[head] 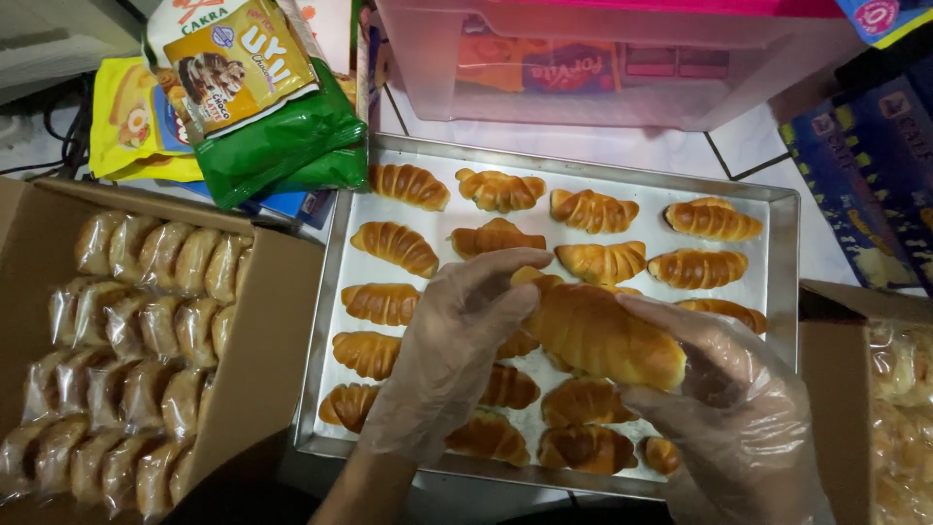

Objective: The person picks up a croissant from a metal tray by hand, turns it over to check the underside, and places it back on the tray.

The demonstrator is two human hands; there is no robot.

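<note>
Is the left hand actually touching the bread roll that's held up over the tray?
Touching. The head view shows the gloved left hand with fingertips wrapped on the roll's left end; the right hand grips the other end.

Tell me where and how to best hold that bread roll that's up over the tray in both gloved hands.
Hold the roll by its two tapered ends, left hand on the left end, right hand on the right. It lies roughly level above the tray, so gripping the ends probably spares the soft, ridged middle from squashing.
</note>
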